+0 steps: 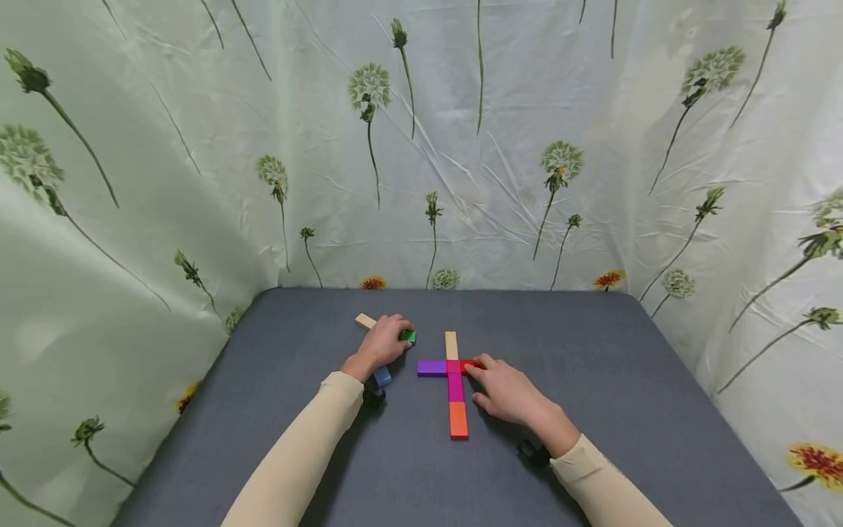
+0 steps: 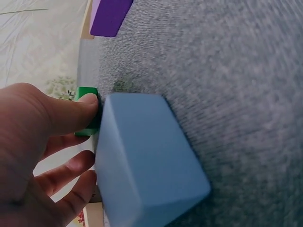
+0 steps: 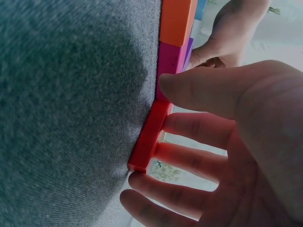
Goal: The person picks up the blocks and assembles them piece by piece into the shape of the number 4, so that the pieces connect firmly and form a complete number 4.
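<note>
My left hand (image 1: pixel 383 340) pinches a small green block (image 2: pixel 86 90) between thumb and fingers, left of a cross of coloured blocks. Under its wrist lies a blue block (image 2: pixel 142 156). My right hand (image 1: pixel 510 391) touches the red block (image 3: pixel 150 135), the cross's right arm, with fairly straight fingertips. Its thumb is by the magenta block (image 1: pixel 456 388). The cross also has a pink centre (image 1: pixel 453 366), a purple block (image 1: pixel 432 368) on the left, a pale wooden block (image 1: pixel 451 345) at the far end and an orange block (image 1: pixel 458 421) at the near end.
Another pale wooden block (image 1: pixel 365 320) lies just beyond my left hand, partly hidden by it. The grey cloth-covered table (image 1: pixel 560 329) ends at a curtain (image 1: pixel 448 146) printed with dandelions, which hangs behind it and along both sides.
</note>
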`<state>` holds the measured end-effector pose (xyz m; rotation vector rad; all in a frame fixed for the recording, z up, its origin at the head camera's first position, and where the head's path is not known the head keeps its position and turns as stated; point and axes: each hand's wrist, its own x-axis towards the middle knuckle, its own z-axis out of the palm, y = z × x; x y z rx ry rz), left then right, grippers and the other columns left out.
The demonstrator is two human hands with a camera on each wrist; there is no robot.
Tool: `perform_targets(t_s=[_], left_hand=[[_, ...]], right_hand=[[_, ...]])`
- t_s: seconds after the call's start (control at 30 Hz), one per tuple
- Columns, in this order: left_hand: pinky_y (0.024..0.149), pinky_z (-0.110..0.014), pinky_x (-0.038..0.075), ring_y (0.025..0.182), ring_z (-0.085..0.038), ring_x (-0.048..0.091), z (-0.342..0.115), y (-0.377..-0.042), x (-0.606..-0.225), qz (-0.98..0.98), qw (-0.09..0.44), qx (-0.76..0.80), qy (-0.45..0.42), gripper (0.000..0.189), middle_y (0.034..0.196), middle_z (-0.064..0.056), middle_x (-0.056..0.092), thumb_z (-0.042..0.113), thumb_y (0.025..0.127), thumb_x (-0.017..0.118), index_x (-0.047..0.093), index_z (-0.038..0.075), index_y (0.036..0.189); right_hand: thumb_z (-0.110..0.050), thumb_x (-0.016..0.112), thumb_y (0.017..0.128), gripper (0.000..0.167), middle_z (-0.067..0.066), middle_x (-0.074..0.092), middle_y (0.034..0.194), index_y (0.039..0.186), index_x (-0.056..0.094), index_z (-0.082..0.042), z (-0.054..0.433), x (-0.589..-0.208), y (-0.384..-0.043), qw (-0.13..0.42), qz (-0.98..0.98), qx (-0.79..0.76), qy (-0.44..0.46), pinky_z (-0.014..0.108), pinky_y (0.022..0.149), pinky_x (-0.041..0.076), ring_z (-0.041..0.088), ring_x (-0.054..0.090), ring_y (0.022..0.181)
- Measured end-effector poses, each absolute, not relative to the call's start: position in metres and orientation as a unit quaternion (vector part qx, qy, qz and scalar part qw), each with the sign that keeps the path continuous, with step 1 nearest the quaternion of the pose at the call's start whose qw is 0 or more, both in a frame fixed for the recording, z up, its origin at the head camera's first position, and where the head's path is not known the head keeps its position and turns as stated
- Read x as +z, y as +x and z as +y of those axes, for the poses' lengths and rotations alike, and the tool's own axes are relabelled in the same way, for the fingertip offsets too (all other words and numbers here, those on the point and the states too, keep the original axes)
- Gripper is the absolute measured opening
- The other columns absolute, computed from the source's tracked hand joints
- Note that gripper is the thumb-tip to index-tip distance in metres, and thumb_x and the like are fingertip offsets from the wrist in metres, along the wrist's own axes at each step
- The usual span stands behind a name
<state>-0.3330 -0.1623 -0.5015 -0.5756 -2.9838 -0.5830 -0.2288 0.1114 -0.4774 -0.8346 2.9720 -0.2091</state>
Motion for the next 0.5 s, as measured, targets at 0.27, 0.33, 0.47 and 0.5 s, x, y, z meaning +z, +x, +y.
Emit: perform_targets(t_s=[0.27,0.33,0.47,0.5], left_hand=[[0.09,-0.042,0.049,0.105,-0.026,0.06,-0.165,-0.3312,-0.4977,-0.962,0.024,-0.183,-0.2,0.031,0.117,-0.005,0.065,0.018,0.091,0.077,0.072,0.013,0.121],[0.09,-0.042,0.049,0.104,-0.025,0.06,-0.1658,-0.3302,-0.4965,-0.962,0.027,-0.18,-0.202,0.031,0.117,-0.005,0.065,0.018,0.091,0.077,0.072,0.013,0.121],[0.09,-0.041,0.049,0.104,-0.024,0.061,-0.1661,-0.3276,-0.4922,-0.962,0.032,-0.175,-0.207,0.031,0.117,-0.004,0.065,0.019,0.091,0.077,0.072,0.013,0.121],[0.09,-0.041,0.05,0.104,-0.024,0.061,-0.1661,-0.3269,-0.4908,-0.962,0.035,-0.174,-0.209,0.031,0.117,-0.004,0.065,0.019,0.092,0.076,0.072,0.013,0.121]], right_hand=[[-0.027,0.075,0.092,0.056,0.011,0.055,0.132,0.142,0.058,-0.009,0.1123,-0.4765,-0.225,0.021,0.959,-0.079,-0.272,0.044,0.088,0.054,0.026,0.06,0.108],[-0.027,0.074,0.092,0.056,0.011,0.055,0.132,0.142,0.058,-0.009,0.1124,-0.4773,-0.2256,0.02,0.959,-0.078,-0.273,0.044,0.088,0.054,0.027,0.06,0.108],[-0.027,0.074,0.092,0.056,0.011,0.056,0.132,0.142,0.058,-0.009,0.1125,-0.4777,-0.2274,0.02,0.959,-0.076,-0.273,0.045,0.089,0.053,0.027,0.06,0.108],[-0.027,0.074,0.092,0.056,0.011,0.056,0.132,0.142,0.059,-0.01,0.1124,-0.4775,-0.2278,0.02,0.959,-0.076,-0.273,0.045,0.089,0.053,0.027,0.06,0.107]])
